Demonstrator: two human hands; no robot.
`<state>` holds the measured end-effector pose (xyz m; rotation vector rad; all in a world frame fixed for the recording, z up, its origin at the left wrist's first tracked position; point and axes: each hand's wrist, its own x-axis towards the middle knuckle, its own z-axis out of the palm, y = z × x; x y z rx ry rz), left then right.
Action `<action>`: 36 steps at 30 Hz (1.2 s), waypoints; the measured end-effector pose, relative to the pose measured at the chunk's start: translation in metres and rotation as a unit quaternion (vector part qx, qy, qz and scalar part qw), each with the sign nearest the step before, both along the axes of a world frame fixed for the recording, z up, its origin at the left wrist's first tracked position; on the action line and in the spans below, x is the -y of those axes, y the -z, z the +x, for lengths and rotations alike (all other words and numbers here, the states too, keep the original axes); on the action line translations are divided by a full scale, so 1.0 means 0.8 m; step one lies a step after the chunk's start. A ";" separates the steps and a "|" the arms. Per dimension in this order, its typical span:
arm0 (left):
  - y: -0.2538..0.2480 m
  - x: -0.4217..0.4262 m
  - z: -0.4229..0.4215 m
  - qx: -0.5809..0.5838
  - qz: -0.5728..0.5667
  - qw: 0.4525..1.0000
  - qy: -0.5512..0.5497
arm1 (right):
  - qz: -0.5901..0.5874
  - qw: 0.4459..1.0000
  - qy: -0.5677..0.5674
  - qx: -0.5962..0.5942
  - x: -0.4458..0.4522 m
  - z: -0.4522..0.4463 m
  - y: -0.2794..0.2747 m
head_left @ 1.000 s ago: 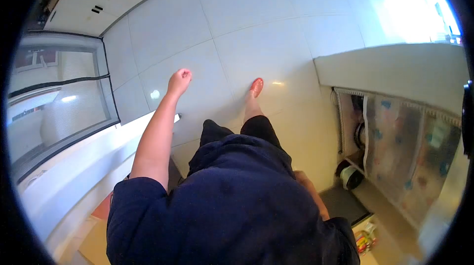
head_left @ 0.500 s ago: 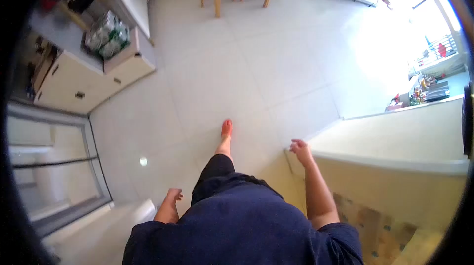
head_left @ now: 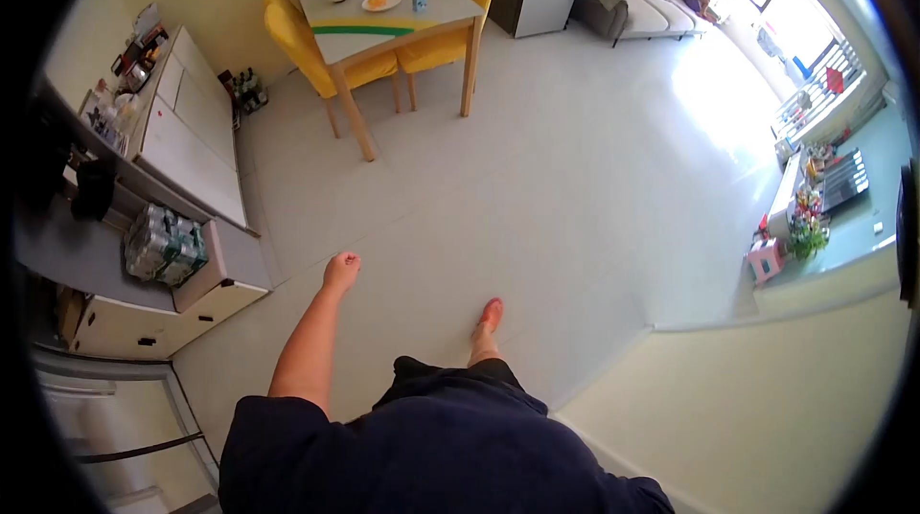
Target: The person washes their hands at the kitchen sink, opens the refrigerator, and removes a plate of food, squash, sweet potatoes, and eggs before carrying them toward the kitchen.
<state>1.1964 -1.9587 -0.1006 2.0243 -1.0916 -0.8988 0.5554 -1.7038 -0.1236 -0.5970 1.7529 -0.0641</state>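
My left hand (head_left: 342, 271) swings forward over the tiled floor (head_left: 460, 217), its fingers curled in a loose fist with nothing showing in them. It touches nothing; the low cabinet on the left is the nearest furniture. My right hand is out of view, with only the dark right sleeve (head_left: 637, 493) at the lower edge. One foot in a reddish slipper (head_left: 491, 313) is stepping out in front of my body.
Ahead stands a dining table (head_left: 436, 23) with dishes and yellow chairs (head_left: 299, 40). On the left are a low cabinet (head_left: 196, 319) and a plastic-wrapped pack of cans (head_left: 165, 244). A cream wall (head_left: 767, 370) borders the right; a sofa (head_left: 642, 11) stands far off.
I have walked forward, so the table and chairs show more fully. My left hand has swung forward and up; my right hand has dropped back out of view.
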 end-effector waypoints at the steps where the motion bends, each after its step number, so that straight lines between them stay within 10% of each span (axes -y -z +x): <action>1: 0.012 0.034 -0.015 0.013 0.015 1.000 -0.010 | 0.003 0.999 -0.034 0.008 0.042 -0.009 0.012; 7: 0.108 0.104 -0.101 0.033 0.268 0.951 0.149 | -0.160 0.978 -0.133 -0.025 0.407 -0.079 0.045; 13: 0.102 0.141 -0.132 -0.144 0.387 0.910 -0.035 | -0.282 0.955 -0.088 -0.003 0.803 -0.040 -0.062; 18: 0.121 0.285 -0.078 -0.005 0.506 0.863 0.017 | -0.311 0.946 -0.061 0.067 0.967 0.005 -0.057; 22: 0.173 0.516 -0.029 0.078 0.380 0.922 -0.013 | -0.078 0.959 -0.269 0.044 1.008 -0.014 -0.007; 25: 0.037 0.734 -0.055 0.047 0.248 0.966 -0.052 | -0.049 0.961 -0.272 0.003 1.043 0.000 -0.086; 30: -0.089 1.010 -0.105 0.050 0.025 0.997 -0.054 | -0.072 0.989 -0.123 0.046 1.167 -0.057 -0.029; 36: -0.032 1.074 -0.134 0.082 0.038 0.983 -0.161 | -0.076 0.964 -0.245 0.067 1.427 -0.085 -0.001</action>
